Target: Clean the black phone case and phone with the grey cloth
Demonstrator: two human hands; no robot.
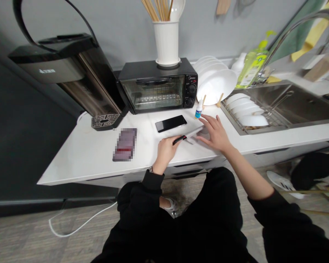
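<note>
My left hand (165, 150) is closed around a black-handled knife (179, 140) with a red mark on its handle. A long pale blade-like part points right towards my right hand; its exact shape is blurred. My right hand (215, 134) has its fingers apart, close to the far end of the pale part; I cannot tell whether it touches it. Just beyond its fingertips stands a small white bottle (198, 110) with a blue label. A black phone (171, 124) lies flat on the counter behind my left hand.
A blurred-out rectangular item (125, 145) lies on the white counter (79, 157) at left. Behind are a drinks machine (95, 84), a toaster oven (156, 89) with a white utensil pot (166, 42), and racked plates (216, 86). Bowls (245, 109) sit in the sink (293, 126) at right.
</note>
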